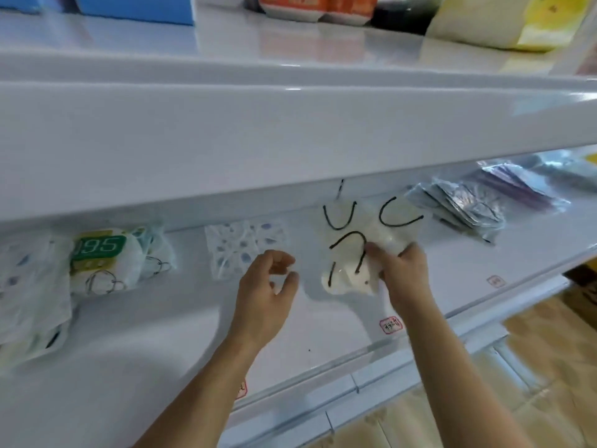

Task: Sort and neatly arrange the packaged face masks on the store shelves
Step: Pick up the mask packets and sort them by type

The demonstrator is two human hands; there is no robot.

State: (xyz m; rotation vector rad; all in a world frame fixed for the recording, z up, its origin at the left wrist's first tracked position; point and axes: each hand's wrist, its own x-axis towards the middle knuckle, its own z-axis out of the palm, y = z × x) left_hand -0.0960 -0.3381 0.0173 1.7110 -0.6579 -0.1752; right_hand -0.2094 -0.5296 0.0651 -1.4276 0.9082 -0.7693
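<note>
Where the right hand pinches it at its right edge, a clear pack of white masks with black ear loops sits at the middle of the white shelf; a second pack of the same kind lies touching it at 12 o'clock. Left hand, at 9 o'clock from the held pack: fingers loosely curled, holding nothing, just above the shelf. Blue-patterned mask pack: at 11 o'clock from the left hand, flat. Green-labelled pack: further toward 9 o'clock, overlapping other packs. Heap of silvery packs: at 2 o'clock from the held pack. Red-bordered price label: on the shelf's front edge, at 5 o'clock.
</note>
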